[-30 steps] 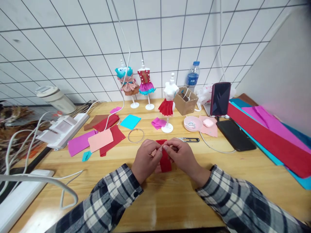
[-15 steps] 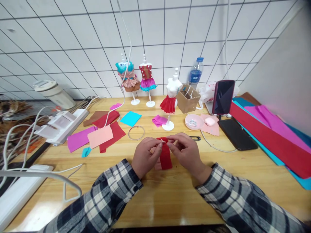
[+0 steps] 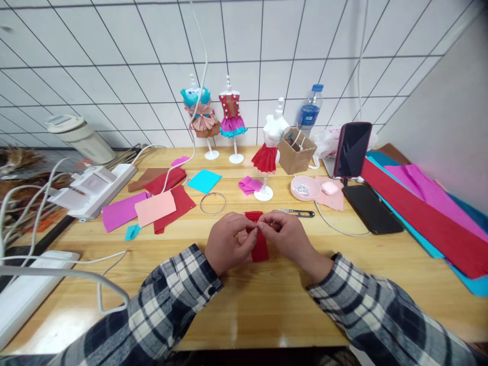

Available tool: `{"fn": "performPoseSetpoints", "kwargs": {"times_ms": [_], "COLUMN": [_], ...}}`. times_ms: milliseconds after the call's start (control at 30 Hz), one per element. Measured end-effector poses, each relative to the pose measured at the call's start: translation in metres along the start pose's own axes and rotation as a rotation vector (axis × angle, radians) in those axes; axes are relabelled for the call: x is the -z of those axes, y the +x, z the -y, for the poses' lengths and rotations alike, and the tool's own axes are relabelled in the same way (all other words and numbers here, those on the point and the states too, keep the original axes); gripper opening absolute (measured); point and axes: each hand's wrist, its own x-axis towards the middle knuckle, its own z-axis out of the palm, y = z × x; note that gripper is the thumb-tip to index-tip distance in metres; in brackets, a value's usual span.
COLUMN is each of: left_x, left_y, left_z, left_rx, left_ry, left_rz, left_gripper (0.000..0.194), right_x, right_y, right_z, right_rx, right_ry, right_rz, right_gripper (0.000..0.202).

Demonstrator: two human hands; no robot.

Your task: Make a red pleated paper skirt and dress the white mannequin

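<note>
I read one label: the clear plastic bottle (image 3: 310, 109) with the blue cap (image 3: 317, 88) wore a blue wrapper (image 3: 307, 116) whose white Chinese characters looked to me like 冰露. The crumpled whitish plastic bag (image 3: 325, 145) carried pinkish print, too small for me to make out.

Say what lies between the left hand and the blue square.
A thin ring lies between the left hand and the blue square, as the head view shows.
</note>
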Motion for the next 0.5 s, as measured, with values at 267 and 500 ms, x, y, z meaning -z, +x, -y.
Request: {"fn": "performPoseSetpoints", "kwargs": {"times_ms": [267, 500], "left_x": [0.0, 0.009], "left_y": [0.001, -0.002], "left_z": [-0.003, -0.006], "left_rx": [0.105, -0.072], "left_ry": [-0.181, -0.348], "left_rz": [0.018, 0.13], "left_gripper": [0.015, 0.017], "right_x": [-0.002, 0.014], "right_y": [0.003, 0.01], "right_z": [0.001, -0.013], "right_rx": [-0.294, -0.417], "right_ry": [0.403, 0.502], "right_rz": [0.154, 0.017], "right_gripper": [0.015, 0.022]}}
